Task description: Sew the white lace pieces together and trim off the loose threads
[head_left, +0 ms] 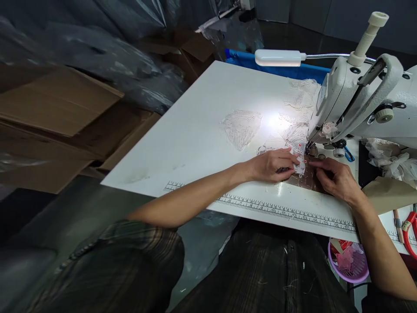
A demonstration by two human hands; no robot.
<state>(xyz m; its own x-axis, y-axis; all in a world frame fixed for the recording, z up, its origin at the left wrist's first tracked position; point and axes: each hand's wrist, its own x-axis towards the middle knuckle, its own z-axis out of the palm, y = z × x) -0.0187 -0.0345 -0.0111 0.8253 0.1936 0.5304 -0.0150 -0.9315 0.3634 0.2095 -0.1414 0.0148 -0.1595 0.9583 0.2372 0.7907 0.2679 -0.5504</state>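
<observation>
The right edge cuts off the white metal sewing machine [342, 87] and a red-handled tool [406, 226]; the left fingers [282, 155] hide part of the flat white lace strip [299, 168].

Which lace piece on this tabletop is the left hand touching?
The front piece at the sewing machine: the left hand rests on it, while the fan-shaped piece and rear lace are untouched.

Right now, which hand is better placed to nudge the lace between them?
Probably the left hand: its fingers touch the white lace near the sewing machine. The right hand is over the brown plate instead.
</observation>
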